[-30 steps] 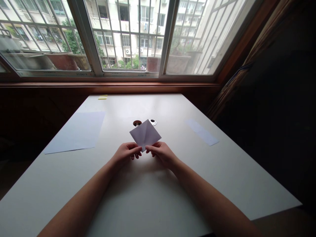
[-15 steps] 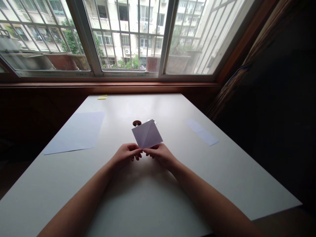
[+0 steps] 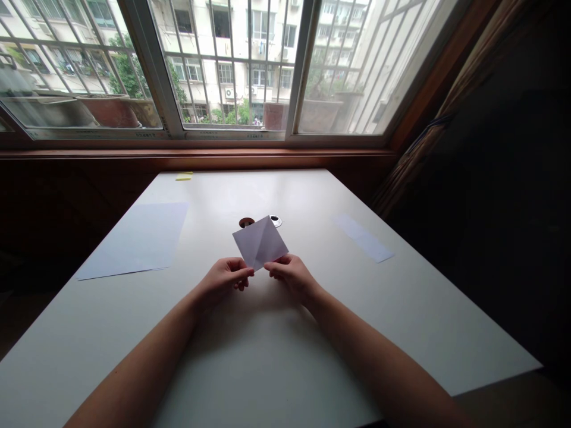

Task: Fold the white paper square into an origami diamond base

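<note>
A small folded square of white paper (image 3: 260, 242) stands on one corner like a diamond above the white table (image 3: 267, 356), with a crease down its middle. My left hand (image 3: 224, 278) pinches its lower corner from the left. My right hand (image 3: 289, 274) pinches the same corner from the right. Both hands are closed, fingertips almost meeting at the paper's bottom point.
A large white sheet (image 3: 138, 238) lies flat at the left. A narrow paper strip (image 3: 362, 238) lies at the right. A round cable hole (image 3: 246, 222) and its cap (image 3: 275, 221) sit behind the folded paper. A yellow note (image 3: 184, 176) lies near the window sill.
The folded paper tilted slightly right, then came back left, and both hands shifted a little with it. Both hands kept their hold.
</note>
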Tool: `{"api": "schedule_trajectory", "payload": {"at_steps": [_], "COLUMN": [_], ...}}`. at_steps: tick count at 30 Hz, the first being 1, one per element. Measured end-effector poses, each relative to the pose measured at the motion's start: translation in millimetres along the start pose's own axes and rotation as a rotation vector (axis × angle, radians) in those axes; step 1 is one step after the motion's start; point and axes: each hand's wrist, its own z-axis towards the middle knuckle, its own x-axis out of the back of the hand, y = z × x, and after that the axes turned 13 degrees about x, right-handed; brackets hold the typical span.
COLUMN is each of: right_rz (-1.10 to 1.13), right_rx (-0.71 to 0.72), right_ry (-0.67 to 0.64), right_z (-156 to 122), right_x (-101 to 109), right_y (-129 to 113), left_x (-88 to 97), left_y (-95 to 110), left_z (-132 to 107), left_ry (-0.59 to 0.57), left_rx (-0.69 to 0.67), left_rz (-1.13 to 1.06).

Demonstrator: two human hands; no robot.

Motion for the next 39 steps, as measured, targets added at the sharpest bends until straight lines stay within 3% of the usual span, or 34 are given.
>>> {"api": "schedule_trajectory", "payload": {"at_steps": [11, 19, 22, 26, 30, 33, 35, 39], "right_rz": [0.130, 0.030, -0.080, -0.518, -0.824, -0.953, -0.990, -0.884], "right_rx": [0.040, 0.164, 0.254, 0.562, 0.793, 0.793, 0.723, 0.567], "right_ry": [0.172, 0.400, 0.434, 0.224, -0.092, -0.348, -0.443, -0.431], "right_z": [4.9, 18.4, 18.5, 7.8, -3.1, -4.2, -2.0, 3.7], "right_x": [19.0, 57.3, 60.2, 43.8, 26.3, 24.1, 28.2, 39.0], "right_y": [-6.6, -5.9, -9.3, -19.4, -25.7, -24.4, -21.9, -16.0], "left_x": [1.2, 3.5, 2.7, 2.1, 3.4, 5.4, 6.3, 6.3], "left_y": [0.6, -0.8, 1.3, 6.6, 10.9, 9.7, 6.8, -0.6], "left_z": [-1.0, -1.0, -4.4, -10.7, -13.1, -11.7, -10.2, -6.0], "left_ry": [-0.008, -0.032, -0.078, -0.141, -0.203, -0.190, -0.179, -0.114], "left_rx": [0.001, -0.001, 0.021, 0.058, -0.045, -0.116, -0.108, -0.095], "left_rz": [-0.063, -0.107, -0.045, 0.124, 0.340, 0.430, 0.409, 0.304]}}
